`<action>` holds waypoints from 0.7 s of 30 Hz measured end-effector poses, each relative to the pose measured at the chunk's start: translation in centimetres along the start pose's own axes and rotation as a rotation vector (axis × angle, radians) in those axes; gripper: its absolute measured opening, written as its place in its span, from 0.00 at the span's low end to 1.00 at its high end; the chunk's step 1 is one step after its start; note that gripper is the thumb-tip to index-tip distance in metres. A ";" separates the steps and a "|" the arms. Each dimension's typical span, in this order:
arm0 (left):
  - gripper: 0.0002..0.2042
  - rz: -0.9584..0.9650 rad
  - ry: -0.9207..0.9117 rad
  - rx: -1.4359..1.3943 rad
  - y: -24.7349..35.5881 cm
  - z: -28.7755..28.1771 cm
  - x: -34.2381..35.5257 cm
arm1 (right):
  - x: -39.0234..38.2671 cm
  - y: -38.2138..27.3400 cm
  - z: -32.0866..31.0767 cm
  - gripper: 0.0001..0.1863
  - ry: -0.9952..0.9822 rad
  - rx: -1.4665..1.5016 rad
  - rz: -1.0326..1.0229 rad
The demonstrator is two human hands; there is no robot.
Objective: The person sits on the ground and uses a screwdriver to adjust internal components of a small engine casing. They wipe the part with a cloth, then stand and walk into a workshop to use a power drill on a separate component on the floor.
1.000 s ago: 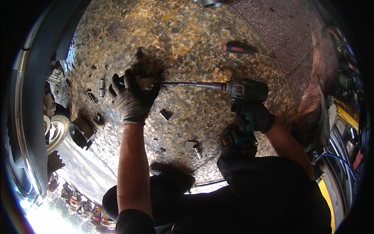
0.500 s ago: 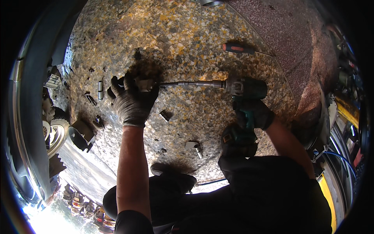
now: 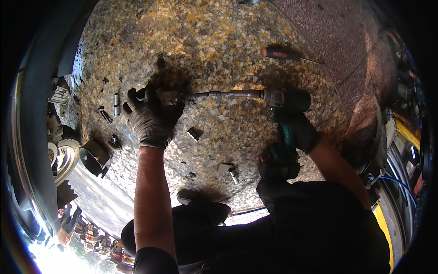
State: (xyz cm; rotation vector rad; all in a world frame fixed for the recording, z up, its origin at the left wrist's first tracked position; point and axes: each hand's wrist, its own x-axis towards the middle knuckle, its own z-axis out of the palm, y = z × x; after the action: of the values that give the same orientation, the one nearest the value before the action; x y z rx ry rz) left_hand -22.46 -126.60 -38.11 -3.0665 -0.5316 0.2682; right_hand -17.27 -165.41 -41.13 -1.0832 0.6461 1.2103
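My gloved right hand [image 3: 297, 131] is wrapped round the grip of a dark green cordless impact wrench [image 3: 292, 100]. From its nose a long extension bar [image 3: 232, 94] points left, its tip reaching a small dirty metal part [image 3: 169, 97]. My left hand [image 3: 154, 114], in a grey glove, grips that part with the fingers curled over it; its exact kind is hidden. Dark grime stains the floor just beyond it. Below and right of my left hand lies a short metal socket [image 3: 193, 134]. Another metal cylinder [image 3: 117, 105] rests to the left of the hand.
A red-and-black screwdriver [image 3: 280, 54] lies on the speckled floor beyond the wrench. Nearer me is a small metal piece [image 3: 233, 175]. Along the left stand a dark curved panel [image 3: 34, 137], a wheel [image 3: 67, 157] and a cut metal tube [image 3: 95, 157]. Cables and a yellow bar [image 3: 406, 129] are at right.
My left hand has shifted slightly left and the wrench's extension bar tilts a little differently. Both hands keep their hold. The whole view has moved slightly.
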 end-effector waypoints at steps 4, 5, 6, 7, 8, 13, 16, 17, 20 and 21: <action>0.37 0.035 -0.085 -0.073 -0.6 -0.2 0.8 | -0.4 0.3 1.1 0.22 0.246 -0.264 -0.209; 0.36 0.051 -0.069 -0.046 -0.6 -0.2 0.8 | -0.6 0.3 1.3 0.23 0.229 -0.323 -0.296; 0.35 0.066 -0.055 -0.019 -0.5 -0.3 0.8 | -0.6 0.3 1.5 0.24 0.270 -0.378 -0.289; 0.35 0.056 -0.051 -0.040 -0.5 -0.3 0.9 | -0.1 0.0 1.6 0.24 0.271 -0.421 -0.332; 0.34 0.047 -0.049 -0.063 -0.3 -0.4 0.9 | 0.1 -0.2 1.6 0.25 0.309 -0.477 -0.339; 0.34 0.006 0.012 -0.066 0.3 -0.6 0.6 | 0.1 -0.6 1.2 0.23 0.280 -0.550 -0.351; 0.35 -0.052 -0.013 -0.073 0.3 -0.7 0.8 | 0.0 -0.8 1.5 0.22 0.309 -0.694 -0.295; 0.35 -0.065 -0.036 -0.079 0.2 -0.9 0.6 | -0.2 -0.7 1.7 0.21 0.313 -0.763 -0.276; 0.35 -0.063 -0.055 -0.101 0.3 -1.1 0.6 | -0.3 -0.8 2.0 0.20 0.336 -0.688 -0.307; 0.36 -0.044 -0.041 -0.108 0.3 -1.1 0.7 | -0.3 -0.8 2.1 0.20 0.319 -0.671 -0.337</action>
State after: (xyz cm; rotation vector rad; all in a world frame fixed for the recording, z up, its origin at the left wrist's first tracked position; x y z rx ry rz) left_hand -21.52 -126.61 -37.17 -3.1545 -0.6351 0.3118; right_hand -16.86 -163.58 -39.77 -1.8917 0.2655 0.9799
